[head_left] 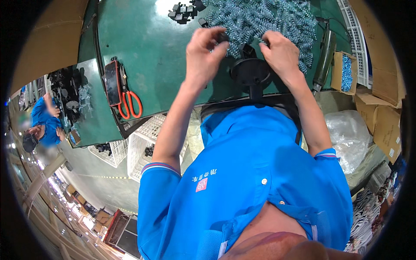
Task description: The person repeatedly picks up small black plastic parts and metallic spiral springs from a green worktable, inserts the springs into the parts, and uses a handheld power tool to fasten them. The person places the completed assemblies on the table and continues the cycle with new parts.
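My left hand [203, 55] is raised over the green table, its thumb and fingers closed on a small black part [222, 37]. Across from it, my right hand [281, 55] has its fingers curled together at the near edge of a heap of bluish metal coil springs [260, 19]; what lies between its fingertips is too small to tell. Between the two hands stands a black fixture with a round disc [250, 73] and an upright block [247, 51] on its far side. Several small black blocks [182, 13] lie beyond my left hand.
On the left of the green tabletop [147, 56] lie a phone [112, 82] and orange-handled scissors [129, 104]. A green power screwdriver [325, 56] and a small carton of springs [345, 73] are at right. White crates [145, 143] stand below. Another person [45, 121] works far left.
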A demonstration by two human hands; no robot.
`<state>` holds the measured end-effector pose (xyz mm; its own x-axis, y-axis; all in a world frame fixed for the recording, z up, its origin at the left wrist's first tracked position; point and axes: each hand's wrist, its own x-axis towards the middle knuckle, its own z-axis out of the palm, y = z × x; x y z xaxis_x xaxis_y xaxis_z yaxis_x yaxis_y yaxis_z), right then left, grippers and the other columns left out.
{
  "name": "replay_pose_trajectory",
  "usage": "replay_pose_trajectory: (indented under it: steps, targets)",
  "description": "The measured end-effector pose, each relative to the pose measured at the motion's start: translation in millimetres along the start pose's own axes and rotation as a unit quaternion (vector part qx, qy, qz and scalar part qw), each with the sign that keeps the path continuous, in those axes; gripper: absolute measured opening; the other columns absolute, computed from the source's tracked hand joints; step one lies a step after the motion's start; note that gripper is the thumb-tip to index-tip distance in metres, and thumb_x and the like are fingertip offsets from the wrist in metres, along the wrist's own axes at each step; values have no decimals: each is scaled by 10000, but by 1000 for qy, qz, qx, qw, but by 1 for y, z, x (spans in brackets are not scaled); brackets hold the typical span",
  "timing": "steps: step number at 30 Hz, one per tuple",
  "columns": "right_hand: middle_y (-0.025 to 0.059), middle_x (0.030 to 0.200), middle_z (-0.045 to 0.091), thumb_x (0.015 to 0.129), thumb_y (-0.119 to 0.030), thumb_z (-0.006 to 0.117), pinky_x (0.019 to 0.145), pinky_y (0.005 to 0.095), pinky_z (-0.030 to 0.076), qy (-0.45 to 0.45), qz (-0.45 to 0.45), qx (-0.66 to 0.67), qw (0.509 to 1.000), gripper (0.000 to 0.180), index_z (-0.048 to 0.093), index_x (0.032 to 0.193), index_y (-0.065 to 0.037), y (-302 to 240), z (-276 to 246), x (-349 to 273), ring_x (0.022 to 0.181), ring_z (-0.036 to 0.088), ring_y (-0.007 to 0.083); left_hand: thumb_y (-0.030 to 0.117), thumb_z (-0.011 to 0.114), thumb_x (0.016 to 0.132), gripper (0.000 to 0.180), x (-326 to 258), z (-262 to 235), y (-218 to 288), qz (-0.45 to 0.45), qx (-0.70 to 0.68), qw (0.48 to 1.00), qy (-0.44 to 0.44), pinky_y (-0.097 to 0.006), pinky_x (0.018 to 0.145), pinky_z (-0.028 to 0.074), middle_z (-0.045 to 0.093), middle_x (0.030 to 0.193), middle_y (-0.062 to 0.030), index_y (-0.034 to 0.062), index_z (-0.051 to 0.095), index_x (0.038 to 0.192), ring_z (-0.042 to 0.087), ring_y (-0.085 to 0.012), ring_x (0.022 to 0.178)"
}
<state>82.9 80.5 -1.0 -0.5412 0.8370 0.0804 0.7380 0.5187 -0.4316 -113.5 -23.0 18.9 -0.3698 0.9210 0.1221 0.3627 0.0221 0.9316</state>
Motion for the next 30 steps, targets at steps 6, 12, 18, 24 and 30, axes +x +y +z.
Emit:
replay_pose_trajectory:
  steps: [6,12,18,24,30]
  targets:
    - [122,817,653,771,-50,693,654,341,519,-62,12,298,952,178,613,928,-25,2,-45,-13,682,625,324,-65,648,857,337,-41,32,-10,-84,-189,978,22,-261,848,525,592,1065,-49,-23,615,1190,662,-163,974]
    - [133,832,606,822,-90,629,613,402,522,-19,-192,57,980,99,585,899,-45,-20,-23,1,717,639,341,-99,662,822,492,-39,34,0,-68,-236,969,41,-280,888,528,626,1122,-101,-22,537,1291,656,-172,992]
    - [141,861,618,816,-102,647,653,415,536,-13,-209,27,978,144,599,927,-26,-30,-21,0,722,653,331,-126,659,789,605,-38,34,2,-25,-216,975,31,-297,918,530,632,1125,-106,-7,485,1356,641,-169,1026]
    - [104,852,650,786,-191,745,612,300,505,-59,-93,301,947,287,663,982,1,-33,-50,-6,674,653,197,-107,676,774,615,-39,38,3,13,-169,985,27,-299,922,528,635,1126,-111,-4,496,1353,639,-164,1027]
    - [84,854,663,790,-125,748,652,267,513,-38,-26,386,921,242,665,970,14,-26,-34,-13,728,647,150,-13,771,728,675,-36,36,16,114,88,986,87,-330,828,533,642,1061,-115,39,516,1351,651,-220,967]
